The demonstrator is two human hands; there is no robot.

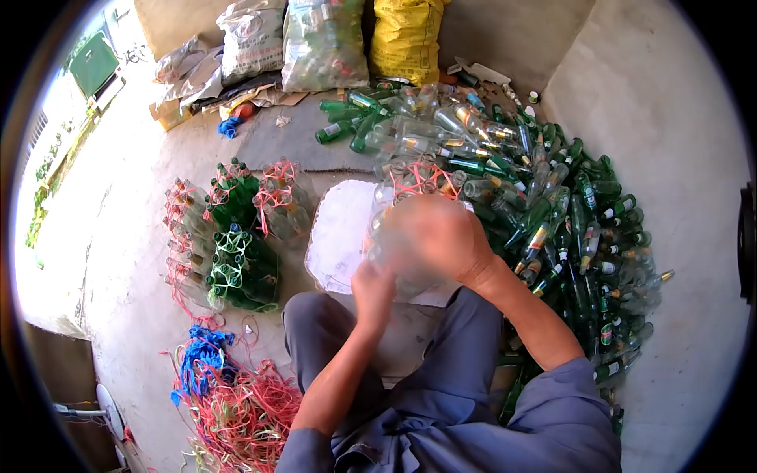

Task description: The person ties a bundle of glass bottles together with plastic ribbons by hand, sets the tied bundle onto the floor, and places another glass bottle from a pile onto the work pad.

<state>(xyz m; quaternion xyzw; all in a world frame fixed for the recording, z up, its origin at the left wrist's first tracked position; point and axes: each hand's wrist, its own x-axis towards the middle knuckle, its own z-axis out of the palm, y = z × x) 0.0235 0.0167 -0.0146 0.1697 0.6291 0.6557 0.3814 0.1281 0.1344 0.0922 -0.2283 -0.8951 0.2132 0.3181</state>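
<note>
A white board lies in front of my knees, with clear bottles bunched upright on it. Pink string is laced around the bottle necks. My right hand is at the near side of this bunch, partly lost in blur. My left hand is lower and to the left, over the board, with its fingers curled towards the blurred area. What either hand holds is hidden by the blur.
Tied bundles of green bottles and clear bottles stand on the left. A large heap of loose bottles curves round the right. Tangled pink string lies lower left. Filled sacks, one yellow, stand by the back wall.
</note>
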